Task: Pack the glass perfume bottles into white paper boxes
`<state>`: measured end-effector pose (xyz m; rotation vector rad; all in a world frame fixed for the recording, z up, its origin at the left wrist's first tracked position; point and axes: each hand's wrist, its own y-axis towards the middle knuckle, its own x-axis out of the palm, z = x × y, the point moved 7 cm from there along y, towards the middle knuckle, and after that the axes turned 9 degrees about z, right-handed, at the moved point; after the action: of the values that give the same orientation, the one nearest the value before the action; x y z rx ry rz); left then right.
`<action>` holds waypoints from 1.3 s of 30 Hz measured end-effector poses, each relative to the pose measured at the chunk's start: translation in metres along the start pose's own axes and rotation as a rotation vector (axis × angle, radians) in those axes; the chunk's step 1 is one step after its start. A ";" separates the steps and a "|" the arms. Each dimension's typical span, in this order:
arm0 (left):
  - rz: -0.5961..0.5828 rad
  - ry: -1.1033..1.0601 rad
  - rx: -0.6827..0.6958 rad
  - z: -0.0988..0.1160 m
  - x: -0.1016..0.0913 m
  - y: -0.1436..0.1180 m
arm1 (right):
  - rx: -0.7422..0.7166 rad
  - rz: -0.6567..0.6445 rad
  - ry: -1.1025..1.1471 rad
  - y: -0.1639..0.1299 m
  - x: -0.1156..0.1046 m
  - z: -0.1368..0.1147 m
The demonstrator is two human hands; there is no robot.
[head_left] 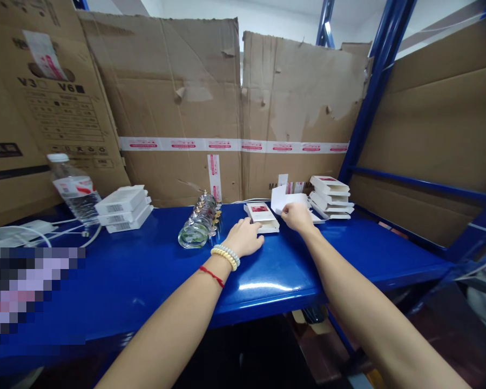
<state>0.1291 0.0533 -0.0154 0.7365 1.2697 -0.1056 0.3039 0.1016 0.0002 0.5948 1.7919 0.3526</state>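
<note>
White box (261,213) between two bare hands (245,237), one water bottle (75,189)

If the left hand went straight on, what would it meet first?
Probably the white box with the red picture, right by the left hand; whether they already touch is unclear.

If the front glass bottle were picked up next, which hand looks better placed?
Probably the left hand: at the printed white box, it is nearer the front glass bottle. The right hand is farther right, beside upright white card.
</note>
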 end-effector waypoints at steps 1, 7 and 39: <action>-0.015 0.002 0.003 0.001 0.001 0.000 | 0.006 -0.012 -0.004 0.000 0.003 0.001; -0.077 0.005 -0.032 0.001 0.003 0.001 | 0.044 0.013 0.025 0.007 0.011 0.010; 0.561 -0.434 -0.102 -0.010 -0.049 0.002 | -0.018 -0.120 1.285 -0.005 -0.007 -0.024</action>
<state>0.1061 0.0448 0.0277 0.8988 0.6224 0.2447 0.2812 0.0953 0.0108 0.2030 3.0170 0.7696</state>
